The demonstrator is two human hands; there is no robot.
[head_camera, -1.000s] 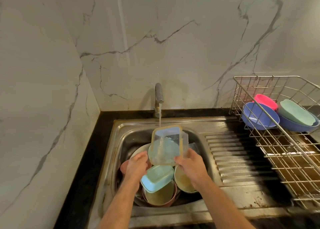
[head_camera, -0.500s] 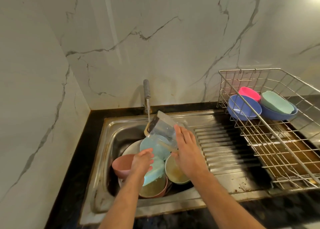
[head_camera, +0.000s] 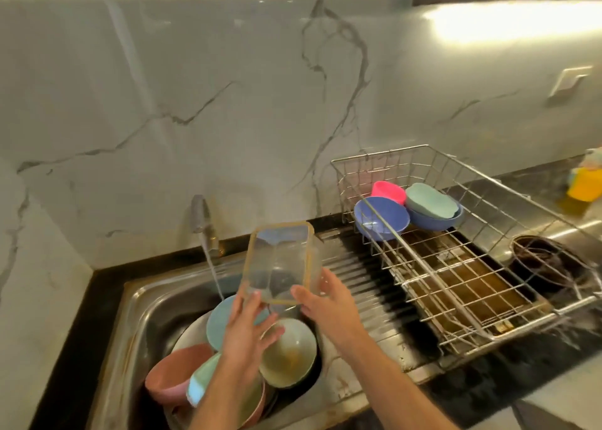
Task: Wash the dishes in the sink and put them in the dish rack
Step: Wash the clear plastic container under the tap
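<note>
The clear container [head_camera: 280,262] sits in the air above the right edge of the sink [head_camera: 136,302], just right of the water running from the tap [head_camera: 203,223]. It is tipped up so its open mouth, rimmed in yellow-brown, faces back toward the person, and its base faces the wall. The long axis runs roughly up and down, leaning a little to the right at the top.

The right hand [head_camera: 329,306] grasps the lower right corner, thumb across the rim and fingers wrapped behind the wall. The left hand [head_camera: 247,327] has its fingers spread and fairly straight, tips touching the lower left edge; it seems to steady rather than clasp, though blur makes that hard to be sure of.

Below lie unwashed dishes: a light blue plate [head_camera: 221,320], a cream bowl [head_camera: 290,351], a pink bowl [head_camera: 172,372]. The dish rack [head_camera: 456,286] stands to the right on the draining board, with blue bowls [head_camera: 381,218] at its far end.

The step looks like carrying the rinsed container over. To do it well, tip the mouth downward to shed water over the sink first, keep a firm hold on the wet plastic, then set it mouth-down on the free wires.
</note>
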